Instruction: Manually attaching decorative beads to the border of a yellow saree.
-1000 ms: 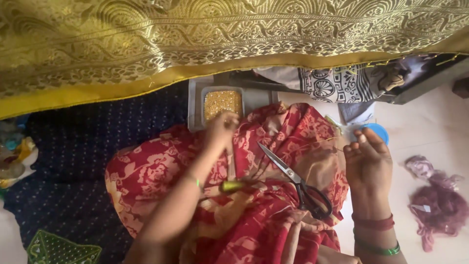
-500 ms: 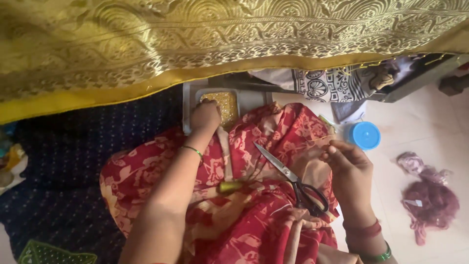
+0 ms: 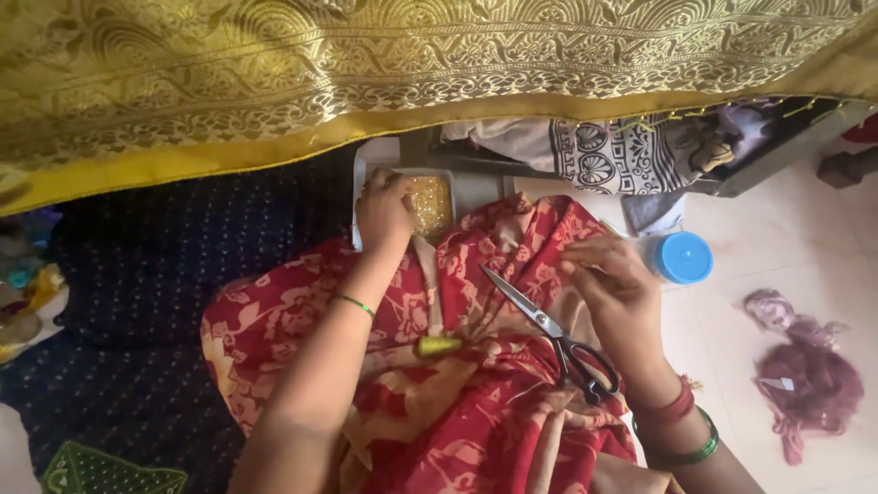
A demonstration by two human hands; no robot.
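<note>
Left hand [image 3: 384, 209] is dipping pinched fingers into a white tray of gold beads [image 3: 430, 203]; right hand [image 3: 615, 291], fingers together, is pinching something too small to tell; beadwork looks unfinished.

We sit on a pale tiled floor [image 3: 805, 247], with a dark blue dotted cloth [image 3: 137, 302] spread over its left part. On the bare tiles to our right lie a tangle of maroon thread [image 3: 809, 380] and a small clear jar with a round blue lid [image 3: 681, 258]. On our lap, over the red and cream flowered fabric [image 3: 476, 412], rest steel scissors with black handles [image 3: 549, 327] and a small yellow-green spool [image 3: 437, 346].
</note>
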